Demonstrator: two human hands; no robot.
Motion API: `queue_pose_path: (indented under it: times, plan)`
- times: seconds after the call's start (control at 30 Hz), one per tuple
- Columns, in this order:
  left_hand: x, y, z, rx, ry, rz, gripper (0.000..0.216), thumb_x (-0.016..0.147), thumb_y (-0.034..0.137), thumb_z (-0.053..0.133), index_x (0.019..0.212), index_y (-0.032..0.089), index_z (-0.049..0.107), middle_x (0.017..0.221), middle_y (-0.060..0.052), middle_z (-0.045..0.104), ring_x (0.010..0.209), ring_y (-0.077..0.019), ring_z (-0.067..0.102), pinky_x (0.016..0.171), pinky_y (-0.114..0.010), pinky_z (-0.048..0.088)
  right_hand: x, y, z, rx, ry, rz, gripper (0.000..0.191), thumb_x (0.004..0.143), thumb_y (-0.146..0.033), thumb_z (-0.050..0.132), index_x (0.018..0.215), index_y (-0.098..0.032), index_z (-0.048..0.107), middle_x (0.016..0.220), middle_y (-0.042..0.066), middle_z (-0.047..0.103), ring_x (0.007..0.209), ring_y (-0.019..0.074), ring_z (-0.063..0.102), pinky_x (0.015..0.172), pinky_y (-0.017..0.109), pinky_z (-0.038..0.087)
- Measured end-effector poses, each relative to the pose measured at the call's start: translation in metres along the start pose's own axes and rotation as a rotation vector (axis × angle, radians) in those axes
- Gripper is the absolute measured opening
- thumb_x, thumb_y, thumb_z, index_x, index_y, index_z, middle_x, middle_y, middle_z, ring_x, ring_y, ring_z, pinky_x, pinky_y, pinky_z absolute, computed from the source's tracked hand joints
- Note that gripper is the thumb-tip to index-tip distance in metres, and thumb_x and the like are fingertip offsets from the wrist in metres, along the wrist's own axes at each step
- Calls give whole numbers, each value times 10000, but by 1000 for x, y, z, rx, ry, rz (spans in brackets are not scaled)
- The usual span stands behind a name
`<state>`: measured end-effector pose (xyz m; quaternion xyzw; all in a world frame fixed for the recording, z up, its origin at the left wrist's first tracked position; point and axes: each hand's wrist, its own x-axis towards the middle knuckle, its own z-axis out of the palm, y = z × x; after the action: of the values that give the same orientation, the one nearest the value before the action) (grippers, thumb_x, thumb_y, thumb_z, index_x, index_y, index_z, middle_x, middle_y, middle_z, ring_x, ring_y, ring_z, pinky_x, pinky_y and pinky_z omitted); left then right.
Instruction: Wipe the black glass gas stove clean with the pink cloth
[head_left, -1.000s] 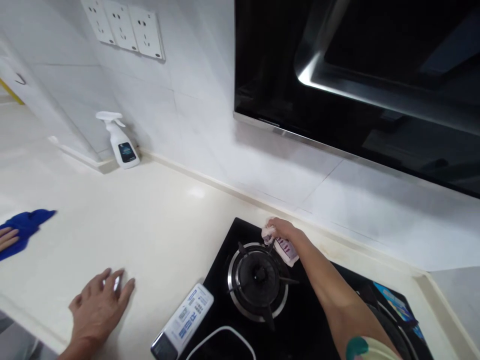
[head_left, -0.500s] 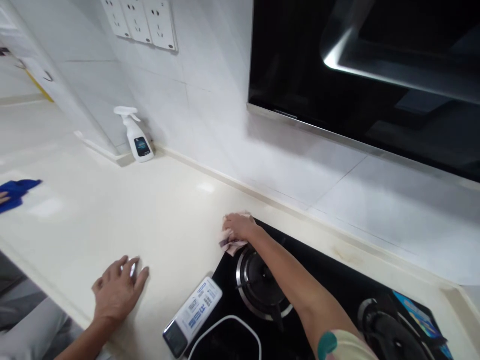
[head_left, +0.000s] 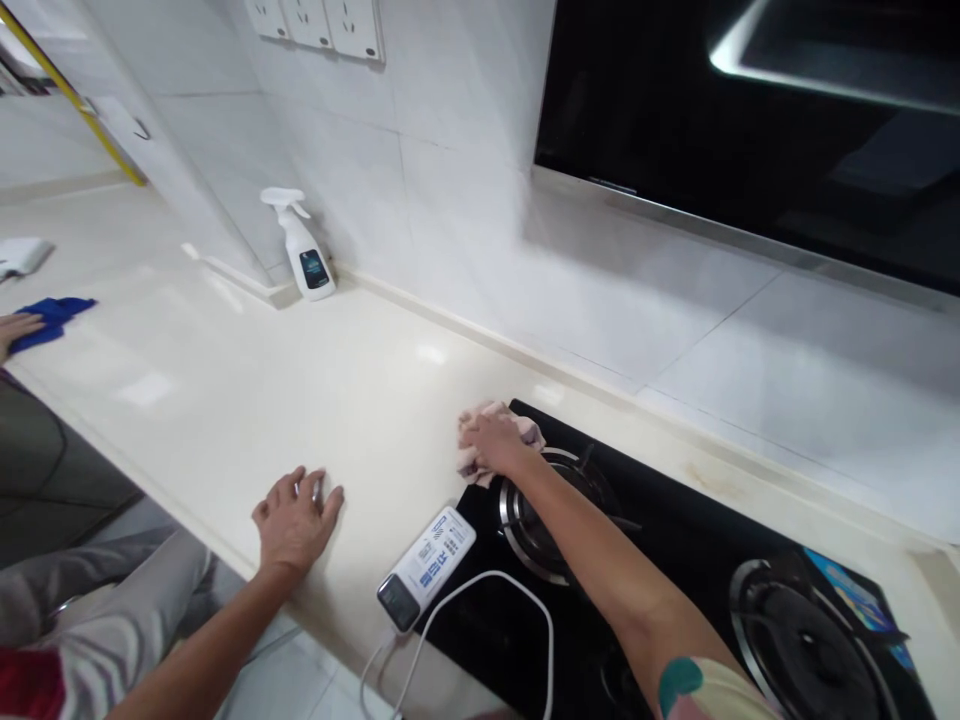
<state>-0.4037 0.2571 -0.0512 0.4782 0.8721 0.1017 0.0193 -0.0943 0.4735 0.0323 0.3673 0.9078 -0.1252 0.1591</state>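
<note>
My right hand (head_left: 495, 443) presses a crumpled pinkish cloth (head_left: 525, 428) onto the far left corner of the black gas hob (head_left: 675, 540), just beside the left burner (head_left: 551, 510). Its fingers are closed over the cloth. My left hand (head_left: 296, 515) lies flat on the cream countertop (head_left: 225, 390) near the front edge, fingers spread, holding nothing. A white power bank (head_left: 426, 568) with a white cable (head_left: 480, 620) lies at the hob's front left corner, between my two hands.
A white spray bottle (head_left: 304, 250) stands against the tiled wall at the back left. Another person's hand (head_left: 16, 327) rests on a blue cloth (head_left: 52, 312) at the far left. A black range hood (head_left: 750, 110) hangs above the hob. A second burner (head_left: 802, 625) sits at the right.
My right hand has slid the cloth from behind the left burner leftward to the hob's corner. The view has shifted, so everything sits further right. My left hand stays flat.
</note>
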Motion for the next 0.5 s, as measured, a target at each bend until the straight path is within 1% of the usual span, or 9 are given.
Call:
queue_pose_path:
  times: [0.07,0.17,0.23,0.3,0.4,0.5]
  plan:
    - [0,-1,1,-4,7,7,551,992,533,433,1358,183,649,1540,-200,528,1473,-361,419,1211,-583,323,-10,-13,2,-4,-57,-68,506,897,-224,755,1388,-316,677,1550,129,546,1450,373,485,1163,564,412]
    - [1,-2,3,-9,19,21,559,993,540,421,1352,180,655,1531,-202,533,1467,-369,423,1199,-596,331,-25,-19,3,-23,-128,-157,581,836,-183,811,1386,-326,689,1527,132,562,1450,370,483,1172,551,409]
    - [1,-3,4,-9,32,34,563,997,543,413,1355,181,653,1528,-204,535,1464,-373,425,1192,-599,336,-36,-19,7,-53,-160,-246,560,806,-184,841,1338,-317,724,1500,138,575,1421,377,505,1170,543,412]
    - [1,-4,5,-6,37,42,563,999,545,413,1355,181,654,1528,-207,535,1461,-377,424,1184,-603,340,-46,-22,12,-77,-167,-322,504,810,-212,847,1297,-298,751,1498,154,570,1414,394,504,1164,553,417]
    - [1,-4,6,-2,36,47,563,1000,542,413,1355,176,652,1537,-213,527,1463,-382,422,1174,-612,347,-55,-31,21,-91,-140,-325,468,844,-258,833,1304,-288,751,1511,174,562,1445,425,470,1157,591,420]
    - [1,-4,6,3,40,50,564,1001,540,408,1359,176,648,1540,-213,524,1466,-382,418,1171,-612,352,-54,-36,23,-89,-75,-273,428,899,-238,769,1324,-289,739,1482,164,603,1416,403,509,1148,582,434]
